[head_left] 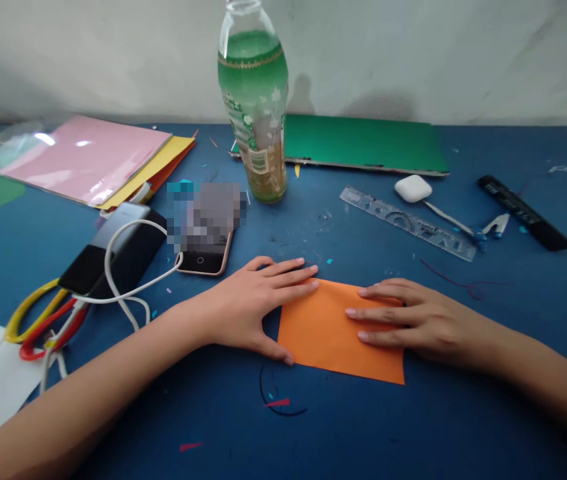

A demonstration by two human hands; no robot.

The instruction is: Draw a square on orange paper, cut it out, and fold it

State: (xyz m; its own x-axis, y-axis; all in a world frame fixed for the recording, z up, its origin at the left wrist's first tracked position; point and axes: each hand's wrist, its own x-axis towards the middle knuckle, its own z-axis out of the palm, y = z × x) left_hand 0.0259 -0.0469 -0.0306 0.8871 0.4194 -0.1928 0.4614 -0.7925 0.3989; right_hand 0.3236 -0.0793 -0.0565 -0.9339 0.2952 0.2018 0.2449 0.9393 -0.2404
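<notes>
An orange sheet of paper (328, 337) lies flat on the blue table (413, 427) in front of me. My left hand (256, 300) rests flat at the sheet's left edge, fingers stretched out along its top corner and thumb at its lower left. My right hand (413, 317) lies flat on the sheet's right part, fingers straight and pointing left. Neither hand holds anything.
A green bottle (256, 107) stands behind the sheet. A phone (203, 250), a power bank (113, 247) with white cable and coloured loops (38, 320) lie left. Pink and yellow paper (88, 157), green card (363, 143), ruler (406, 223), earbud case (412, 188), black tool (523, 212) lie behind.
</notes>
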